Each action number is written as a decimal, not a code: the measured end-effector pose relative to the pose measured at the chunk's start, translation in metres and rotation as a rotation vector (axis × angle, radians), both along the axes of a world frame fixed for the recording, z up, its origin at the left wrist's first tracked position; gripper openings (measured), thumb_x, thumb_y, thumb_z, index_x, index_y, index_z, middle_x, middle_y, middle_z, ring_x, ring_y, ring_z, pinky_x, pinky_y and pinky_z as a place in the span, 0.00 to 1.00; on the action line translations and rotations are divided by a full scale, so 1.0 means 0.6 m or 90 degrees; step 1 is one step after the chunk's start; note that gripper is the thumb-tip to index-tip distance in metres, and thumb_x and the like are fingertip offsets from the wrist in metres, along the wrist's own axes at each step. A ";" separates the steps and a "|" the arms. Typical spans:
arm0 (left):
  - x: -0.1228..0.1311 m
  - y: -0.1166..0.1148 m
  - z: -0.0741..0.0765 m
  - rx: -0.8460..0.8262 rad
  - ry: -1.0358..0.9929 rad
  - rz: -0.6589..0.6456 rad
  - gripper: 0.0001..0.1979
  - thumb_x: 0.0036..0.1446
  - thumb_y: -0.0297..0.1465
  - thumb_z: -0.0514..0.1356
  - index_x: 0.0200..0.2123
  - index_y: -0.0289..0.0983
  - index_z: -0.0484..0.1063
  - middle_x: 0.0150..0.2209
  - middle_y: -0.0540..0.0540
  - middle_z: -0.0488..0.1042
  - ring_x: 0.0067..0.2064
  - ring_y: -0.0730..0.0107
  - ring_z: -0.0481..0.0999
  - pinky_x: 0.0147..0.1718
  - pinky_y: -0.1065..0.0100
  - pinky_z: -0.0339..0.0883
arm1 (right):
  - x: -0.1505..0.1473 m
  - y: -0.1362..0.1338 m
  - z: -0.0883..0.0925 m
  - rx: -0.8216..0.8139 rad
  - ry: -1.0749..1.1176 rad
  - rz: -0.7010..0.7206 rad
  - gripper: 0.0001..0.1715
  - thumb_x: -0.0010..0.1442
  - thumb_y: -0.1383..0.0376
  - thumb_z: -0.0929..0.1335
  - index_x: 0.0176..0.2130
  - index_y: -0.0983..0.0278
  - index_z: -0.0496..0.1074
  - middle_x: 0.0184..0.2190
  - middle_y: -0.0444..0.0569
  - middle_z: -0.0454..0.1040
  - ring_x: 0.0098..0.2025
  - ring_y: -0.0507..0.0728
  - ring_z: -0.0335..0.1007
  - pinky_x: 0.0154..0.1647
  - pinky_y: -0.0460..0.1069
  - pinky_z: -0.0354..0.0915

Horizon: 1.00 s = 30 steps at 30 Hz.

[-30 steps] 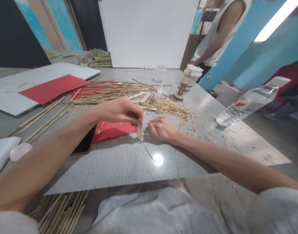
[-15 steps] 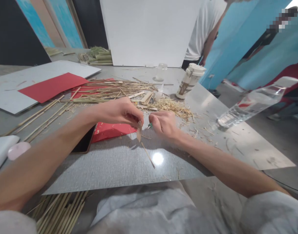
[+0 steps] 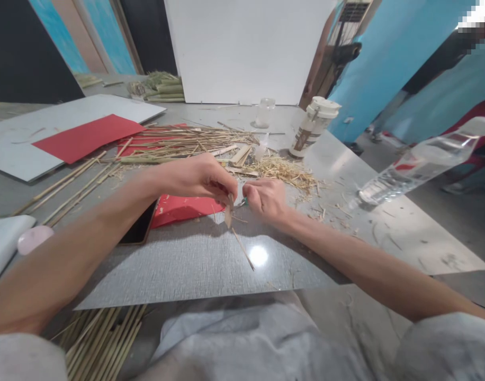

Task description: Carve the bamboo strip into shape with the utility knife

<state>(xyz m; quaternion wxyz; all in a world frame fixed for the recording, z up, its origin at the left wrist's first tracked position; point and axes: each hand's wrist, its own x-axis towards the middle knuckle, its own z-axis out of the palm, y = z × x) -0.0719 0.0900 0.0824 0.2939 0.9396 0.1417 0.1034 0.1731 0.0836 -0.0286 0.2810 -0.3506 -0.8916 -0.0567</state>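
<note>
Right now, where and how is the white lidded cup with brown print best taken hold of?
Likely around the cylindrical body of the cup, below the lid, from the right: it stands on its base, pale yellow shavings lie in front, and a small clear jar stands left of it. The right hand is nearer.

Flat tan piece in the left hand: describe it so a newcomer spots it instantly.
Start at the grey table, then find the left hand by the nearest red sheet. The flat tan piece is pinched there, hanging down, just left of the right hand. It is short and wide, unlike the thin stalk slanting away below it.
</note>
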 end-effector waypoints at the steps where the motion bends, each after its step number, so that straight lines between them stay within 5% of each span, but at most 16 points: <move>1: 0.001 0.000 0.000 -0.002 0.000 0.002 0.10 0.68 0.26 0.65 0.44 0.42 0.88 0.36 0.47 0.87 0.35 0.70 0.85 0.36 0.75 0.71 | -0.002 -0.001 -0.004 -0.005 -0.016 0.001 0.40 0.78 0.55 0.45 0.24 0.61 0.67 0.21 0.48 0.68 0.24 0.54 0.56 0.30 0.53 0.47; 15: -0.012 0.012 0.000 -0.029 0.001 0.027 0.08 0.69 0.30 0.66 0.43 0.42 0.88 0.35 0.46 0.87 0.35 0.70 0.86 0.35 0.77 0.72 | -0.027 -0.007 -0.018 -0.048 -0.197 0.009 0.37 0.79 0.56 0.55 0.25 0.63 0.76 0.26 0.51 0.79 0.23 0.54 0.60 0.31 0.55 0.44; 30: -0.022 0.016 0.002 -0.039 0.003 -0.001 0.06 0.69 0.30 0.67 0.42 0.42 0.87 0.34 0.49 0.87 0.35 0.72 0.85 0.36 0.78 0.72 | -0.021 -0.009 0.018 0.062 0.032 0.009 0.33 0.77 0.63 0.51 0.24 0.60 0.66 0.22 0.46 0.67 0.25 0.54 0.57 0.32 0.52 0.50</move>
